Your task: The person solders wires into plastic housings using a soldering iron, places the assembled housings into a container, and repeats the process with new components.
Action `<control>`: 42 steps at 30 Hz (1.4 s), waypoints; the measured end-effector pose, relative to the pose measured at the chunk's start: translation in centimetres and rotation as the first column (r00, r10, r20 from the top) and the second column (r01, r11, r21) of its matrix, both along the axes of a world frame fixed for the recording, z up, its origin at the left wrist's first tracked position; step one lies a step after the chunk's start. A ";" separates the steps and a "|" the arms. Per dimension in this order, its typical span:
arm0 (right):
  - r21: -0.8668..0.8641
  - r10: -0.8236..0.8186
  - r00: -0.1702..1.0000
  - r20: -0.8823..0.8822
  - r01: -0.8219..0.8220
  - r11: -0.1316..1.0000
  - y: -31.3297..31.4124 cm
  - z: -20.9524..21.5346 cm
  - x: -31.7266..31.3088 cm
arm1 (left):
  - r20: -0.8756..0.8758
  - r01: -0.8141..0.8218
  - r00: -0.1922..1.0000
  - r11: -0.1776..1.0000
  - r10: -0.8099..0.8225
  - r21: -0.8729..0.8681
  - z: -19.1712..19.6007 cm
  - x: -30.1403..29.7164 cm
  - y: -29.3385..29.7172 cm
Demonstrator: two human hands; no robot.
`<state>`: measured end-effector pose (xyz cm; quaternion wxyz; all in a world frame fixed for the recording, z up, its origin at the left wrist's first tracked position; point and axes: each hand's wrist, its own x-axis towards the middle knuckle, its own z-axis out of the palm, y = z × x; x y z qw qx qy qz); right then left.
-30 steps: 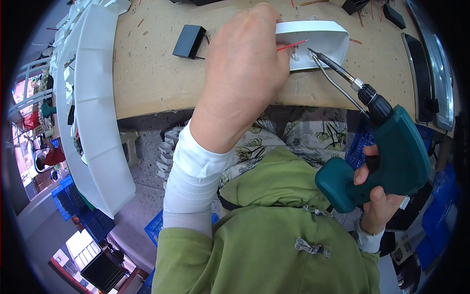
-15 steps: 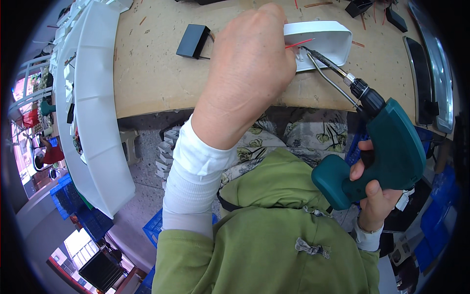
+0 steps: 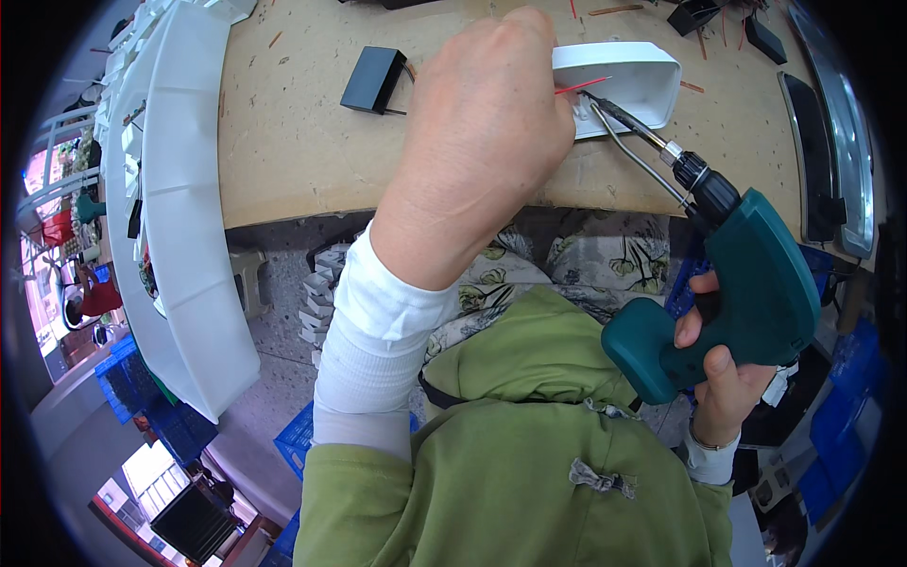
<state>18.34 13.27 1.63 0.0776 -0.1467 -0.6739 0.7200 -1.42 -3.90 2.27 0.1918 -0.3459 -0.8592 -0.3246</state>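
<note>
In my right hand (image 3: 723, 373) is a green soldering gun (image 3: 765, 283), its grip wrapped by the fingers. The gun's dark tip and a thin curved metal feed tube (image 3: 642, 161) meet inside a white plastic housing (image 3: 652, 80) on the table. My left hand (image 3: 487, 123) is closed in a pinch over the housing's left end, hiding that part. A thin red wire (image 3: 586, 85) sticks out from its fingers toward the soldering tip; most of the fingertips are out of sight. Left of this hand sits a small black box (image 3: 373, 80) with a dark cable.
The brown worktable (image 3: 302, 161) carries wire scraps. Along its left edge runs a long white trough (image 3: 194, 217) with white parts beside it. Black boxes (image 3: 694, 14) lie at the far right, near a long dark bar (image 3: 811, 156). Blue crates (image 3: 161, 406) stand below.
My left hand, the red wire and the white housing have shifted very slightly to the right. The soldering gun stays almost still.
</note>
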 end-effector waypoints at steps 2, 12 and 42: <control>0.000 0.002 1.000 -0.001 -0.002 1.000 0.1 0.0 0.2 | 0.397 -0.082 0.908 0.985 0.136 -0.152 2.1 0.6 0.6; -0.017 0.004 1.000 -0.008 -0.004 1.000 0.3 0.3 0.2 | 0.072 0.011 0.997 1.000 -0.011 0.000 1.1 0.3 0.3; -0.014 0.010 0.999 -0.034 -0.010 1.000 0.8 0.4 0.8 | 0.364 -0.093 0.915 0.968 0.175 -0.231 1.4 0.3 0.4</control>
